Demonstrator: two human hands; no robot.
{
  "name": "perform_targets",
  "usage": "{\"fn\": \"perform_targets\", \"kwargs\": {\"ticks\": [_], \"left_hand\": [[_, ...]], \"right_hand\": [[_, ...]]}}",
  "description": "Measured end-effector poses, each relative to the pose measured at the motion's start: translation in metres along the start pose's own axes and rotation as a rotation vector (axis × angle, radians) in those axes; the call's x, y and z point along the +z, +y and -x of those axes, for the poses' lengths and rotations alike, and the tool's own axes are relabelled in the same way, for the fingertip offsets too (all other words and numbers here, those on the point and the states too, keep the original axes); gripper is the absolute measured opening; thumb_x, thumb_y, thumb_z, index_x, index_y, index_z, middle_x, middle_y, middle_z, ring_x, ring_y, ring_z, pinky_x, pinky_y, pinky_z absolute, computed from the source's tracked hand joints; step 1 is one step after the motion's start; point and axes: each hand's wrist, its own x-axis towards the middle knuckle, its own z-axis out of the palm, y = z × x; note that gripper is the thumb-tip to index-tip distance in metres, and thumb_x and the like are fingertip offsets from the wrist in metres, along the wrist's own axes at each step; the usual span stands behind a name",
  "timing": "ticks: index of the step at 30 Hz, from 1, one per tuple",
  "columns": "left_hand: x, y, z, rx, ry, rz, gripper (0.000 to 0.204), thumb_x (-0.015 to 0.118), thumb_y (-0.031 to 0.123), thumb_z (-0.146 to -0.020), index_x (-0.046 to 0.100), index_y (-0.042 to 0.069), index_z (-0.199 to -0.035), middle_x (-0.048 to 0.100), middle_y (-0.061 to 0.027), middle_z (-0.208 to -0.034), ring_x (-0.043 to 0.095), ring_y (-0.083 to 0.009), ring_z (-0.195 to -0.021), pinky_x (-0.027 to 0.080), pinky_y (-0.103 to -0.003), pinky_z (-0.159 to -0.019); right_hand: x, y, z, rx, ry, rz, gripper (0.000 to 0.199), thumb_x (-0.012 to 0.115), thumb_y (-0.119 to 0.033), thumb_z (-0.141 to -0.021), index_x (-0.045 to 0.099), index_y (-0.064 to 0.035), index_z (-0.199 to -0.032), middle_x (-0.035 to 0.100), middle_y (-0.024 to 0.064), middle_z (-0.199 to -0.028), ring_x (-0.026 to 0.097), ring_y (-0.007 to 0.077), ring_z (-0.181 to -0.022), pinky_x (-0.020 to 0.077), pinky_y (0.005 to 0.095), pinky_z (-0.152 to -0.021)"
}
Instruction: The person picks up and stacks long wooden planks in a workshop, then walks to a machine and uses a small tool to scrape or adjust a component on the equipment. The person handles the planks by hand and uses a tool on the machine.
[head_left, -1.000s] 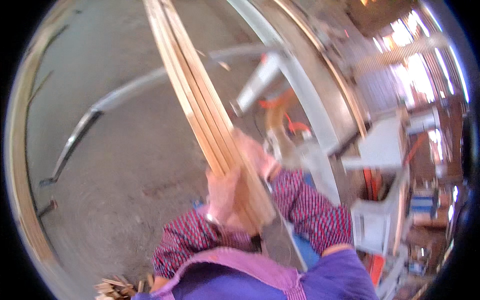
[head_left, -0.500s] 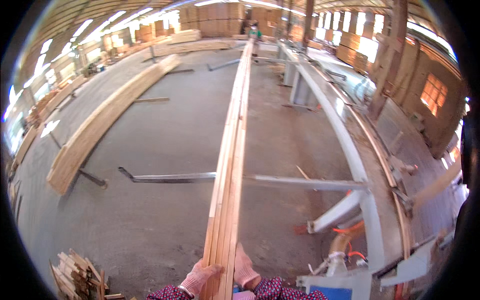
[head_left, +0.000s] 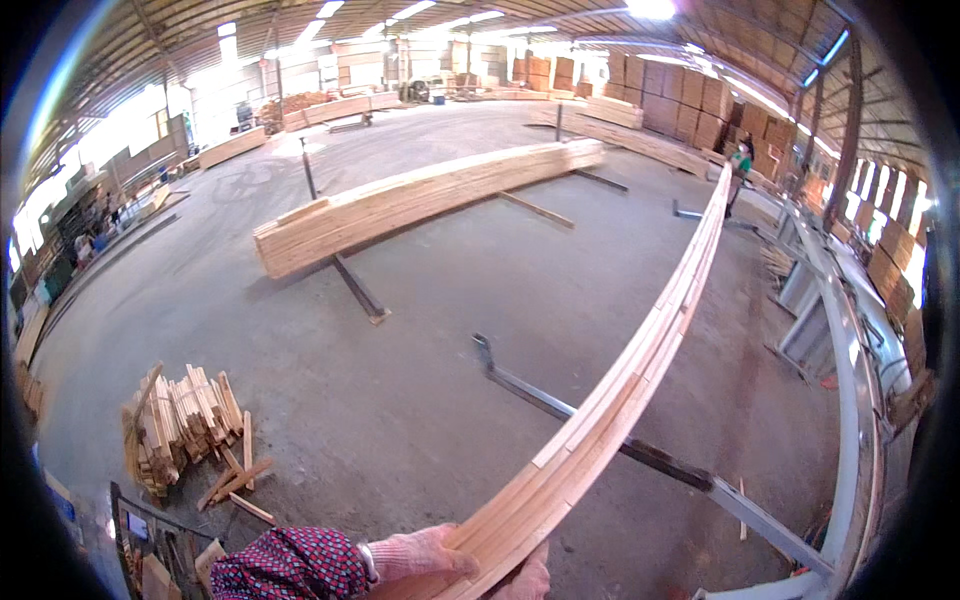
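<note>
A long bundle of pale wooden boards (head_left: 640, 365) runs from the bottom middle far up to the right. My left hand (head_left: 420, 552), in a pink glove with a red patterned sleeve behind it, grips the near end from the left side. My right hand (head_left: 530, 578) holds the same end from below, only partly in view at the bottom edge. At the far end of the boards stands another person (head_left: 740, 165) in a green top.
A large stack of lumber (head_left: 420, 200) lies on steel rails across the concrete floor. A pile of short wood offcuts (head_left: 185, 425) sits at lower left. A steel rail (head_left: 650, 455) crosses under the boards. A long metal machine frame (head_left: 850, 340) runs along the right.
The view has swung left and up; the board bundle now slants toward the upper right instead of running straight ahead. Both hands stay on its near end.
</note>
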Motion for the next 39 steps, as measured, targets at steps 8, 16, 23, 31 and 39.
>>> {"fn": "perform_targets", "kwargs": {"ticks": [8,16,23,31,39], "left_hand": [[-0.176,0.005,0.02,0.073,-0.267,0.46,0.06,0.073,0.032,-0.082,0.05,0.004,-0.129,0.065,-0.0068,-0.11,0.063,-0.014,-0.093,0.052,-0.029,-0.082],[-0.368,-0.023,0.001,0.021,-0.328,0.593,0.063,0.07,0.042,-0.081,0.053,0.002,-0.128,0.066,-0.0078,-0.108,0.064,-0.0129,-0.089,0.053,-0.029,-0.08],[-0.541,-0.066,-0.043,-0.094,-0.241,0.718,0.056,0.065,0.043,-0.084,0.057,0.005,-0.125,0.066,-0.0059,-0.111,0.063,-0.013,-0.093,0.051,-0.031,-0.085],[-0.756,-0.115,-0.091,-0.096,-0.221,0.818,0.048,0.059,0.04,-0.091,0.058,0.006,-0.124,0.062,-0.0048,-0.117,0.059,-0.0119,-0.1,0.048,-0.033,-0.089],[-0.963,-0.211,-0.025,0.139,0.118,0.497,0.049,0.054,0.047,-0.093,0.058,0.007,-0.121,0.061,-0.002,-0.116,0.058,-0.0137,-0.103,0.051,-0.035,-0.082]], "right_hand": [[0.114,0.07,-0.088,0.032,0.001,0.101,0.061,0.048,-0.053,-0.094,0.048,-0.0083,-0.135,0.054,0.0149,-0.132,0.048,0.0276,-0.124,0.0388,0.0388,-0.105],[0.168,0.087,-0.265,0.588,-0.285,0.64,0.071,0.054,-0.054,-0.09,0.04,-0.0041,-0.139,0.05,0.0119,-0.134,0.045,0.0265,-0.126,0.0388,0.0406,-0.105],[0.299,0.214,-0.382,0.113,-0.009,0.426,0.069,0.063,-0.044,-0.087,0.041,-0.0017,-0.136,0.052,0.0126,-0.131,0.047,0.0285,-0.123,0.0364,0.0435,-0.107],[0.423,0.307,-0.536,0.38,-0.015,0.151,0.065,0.063,-0.042,-0.086,0.043,-0.0019,-0.133,0.055,0.0166,-0.125,0.05,0.0331,-0.119,0.0384,0.0479,-0.105],[0.575,0.409,-0.703,0.372,0.128,0.214,0.052,0.063,-0.03,-0.083,0.047,-0.0024,-0.123,0.057,0.0135,-0.116,0.056,0.0312,-0.108,0.0454,0.0491,-0.096]]}}
